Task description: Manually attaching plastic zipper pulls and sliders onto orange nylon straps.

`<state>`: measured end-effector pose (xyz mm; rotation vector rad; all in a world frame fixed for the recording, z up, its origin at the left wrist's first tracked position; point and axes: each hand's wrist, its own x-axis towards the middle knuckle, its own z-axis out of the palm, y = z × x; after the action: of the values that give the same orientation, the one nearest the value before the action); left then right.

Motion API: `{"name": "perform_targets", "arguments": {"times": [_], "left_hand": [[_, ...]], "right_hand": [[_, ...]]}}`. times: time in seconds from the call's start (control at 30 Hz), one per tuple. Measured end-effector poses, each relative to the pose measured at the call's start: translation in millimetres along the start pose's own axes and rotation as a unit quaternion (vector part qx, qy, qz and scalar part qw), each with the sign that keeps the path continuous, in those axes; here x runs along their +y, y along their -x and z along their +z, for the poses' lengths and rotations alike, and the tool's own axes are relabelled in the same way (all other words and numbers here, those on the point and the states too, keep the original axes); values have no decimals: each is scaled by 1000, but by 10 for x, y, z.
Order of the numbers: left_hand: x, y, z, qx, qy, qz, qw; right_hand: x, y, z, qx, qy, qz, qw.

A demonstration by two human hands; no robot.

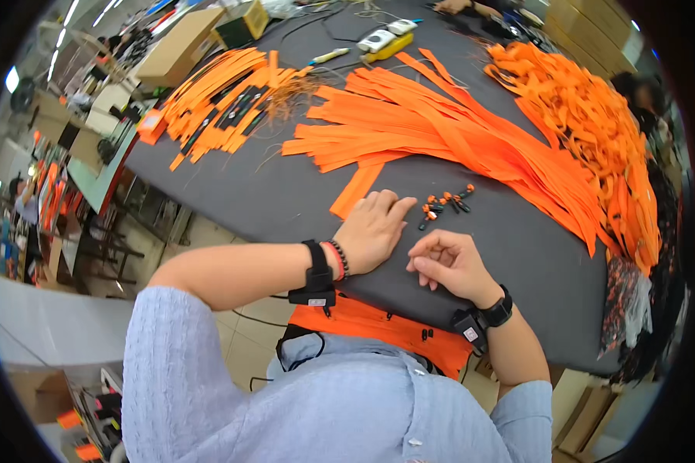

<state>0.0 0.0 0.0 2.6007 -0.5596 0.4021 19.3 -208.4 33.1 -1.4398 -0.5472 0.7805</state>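
Observation:
My left hand (pixel 372 230) lies palm down on the dark padded table, fingers stretched out. It is beside the lower end of an orange strip (pixel 357 193); whether the hand presses on the strip is hard to tell. To its right my right hand (pixel 449 264) hovers at the table's near edge, fingers loosely curled with a gap to the thumb and nothing visible between them. Just beyond it sits a small cluster of black-and-orange pieces (pixel 445 204), too small to name surely. A thick fan of long flat orange strips (pixel 455 135) spreads behind both hands.
At the far left lies a pile of shorter orange strips (pixel 224 100), some with black parts. A tangled orange heap (pixel 587 123) fills the right side. Cardboard box (pixel 179 48), yellow tool (pixel 388 48) and cables stand at the back. Orange cloth (pixel 378 328) covers my lap.

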Motion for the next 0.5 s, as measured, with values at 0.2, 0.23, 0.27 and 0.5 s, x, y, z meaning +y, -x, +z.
{"name": "perform_targets", "arguments": {"times": [0.2,0.23,0.27,0.5], "left_hand": [[-29,11,40,26,16,22,999],[-33,17,49,30,14,23,999],[-38,19,57,32,15,21,999],[-49,70,67,37,28,-2,999]], "right_hand": [[1,-25,90,-24,23,56,998],[10,-25,94,-24,20,55,998],[19,-26,96,-23,16,54,998],[36,-58,99,-20,14,55,998]]}}
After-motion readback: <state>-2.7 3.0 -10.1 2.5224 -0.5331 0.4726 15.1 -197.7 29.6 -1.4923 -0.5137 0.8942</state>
